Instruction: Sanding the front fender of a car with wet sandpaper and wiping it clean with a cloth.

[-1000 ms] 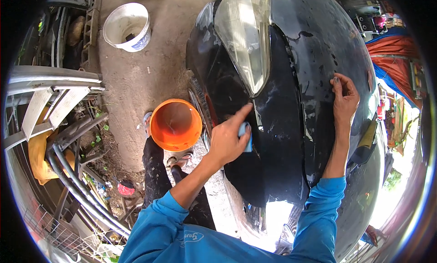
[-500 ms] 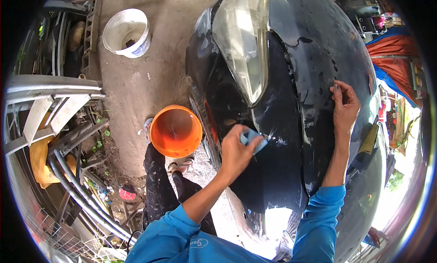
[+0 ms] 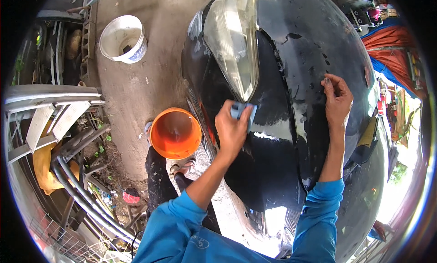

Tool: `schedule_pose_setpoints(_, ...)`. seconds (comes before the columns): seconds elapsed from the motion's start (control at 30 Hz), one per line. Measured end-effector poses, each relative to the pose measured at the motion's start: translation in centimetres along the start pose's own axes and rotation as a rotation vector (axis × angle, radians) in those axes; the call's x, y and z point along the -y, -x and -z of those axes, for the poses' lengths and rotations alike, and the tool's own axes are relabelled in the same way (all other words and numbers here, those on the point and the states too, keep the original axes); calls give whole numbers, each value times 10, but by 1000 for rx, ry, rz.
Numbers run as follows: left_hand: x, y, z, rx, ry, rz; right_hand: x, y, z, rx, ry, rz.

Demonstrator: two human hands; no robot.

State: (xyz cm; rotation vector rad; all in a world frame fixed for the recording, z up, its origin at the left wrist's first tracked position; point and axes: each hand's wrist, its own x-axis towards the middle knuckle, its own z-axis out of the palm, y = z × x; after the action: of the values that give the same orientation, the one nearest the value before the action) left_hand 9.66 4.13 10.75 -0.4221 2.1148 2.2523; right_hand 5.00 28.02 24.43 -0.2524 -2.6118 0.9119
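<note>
So the blue pad (image 3: 242, 111) is pressed flat against the black car fender (image 3: 273, 172), right at the lower tip of the headlight (image 3: 232, 40), and my left hand (image 3: 232, 128) has it pinched under the fingers and thumb, pushing it into the wet paint. Can't tell from here whether it's a sponge, a cloth or a sanding pad, it's mostly hidden under the fingers.

My right hand (image 3: 337, 99) is out on the hood side, holding nothing. It's loosely open, with the fingertips resting on the panel just past the seam, bracing.

What bugs me is that the pad sits right at the edge of the headlight lens. If it's abrasive and drifts upward, I'd guess it scuffs the already cloudy plastic. The panel looks slick with water too, so the pad could skate out of the grip, and the bracing hand could slide on that curve as well.

Next thing out is the orange bucket (image 3: 175, 133), standing on the concrete just beside the bumper, with my foot (image 3: 182, 165) close by it. Shift my weight without looking and I reckon that tips. The white bucket (image 3: 123, 37) is well apart, further up the concrete, no worry there.

Off to the left there's a tangle of dark hoses (image 3: 77, 181) and a metal rack (image 3: 50, 108), which looks like a trip hazard if I step back.
</note>
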Motion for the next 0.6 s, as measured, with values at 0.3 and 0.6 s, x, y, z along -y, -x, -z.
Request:
schedule_pose_setpoints(0.3, 4, 5, -1, -75, -33, -4, -2, 0, -2, -5, 23, 7)
schedule_pose_setpoints(0.6, 6, 14, 4, 38, 128, 151, -1, -1, -4, 9, 47, -12)
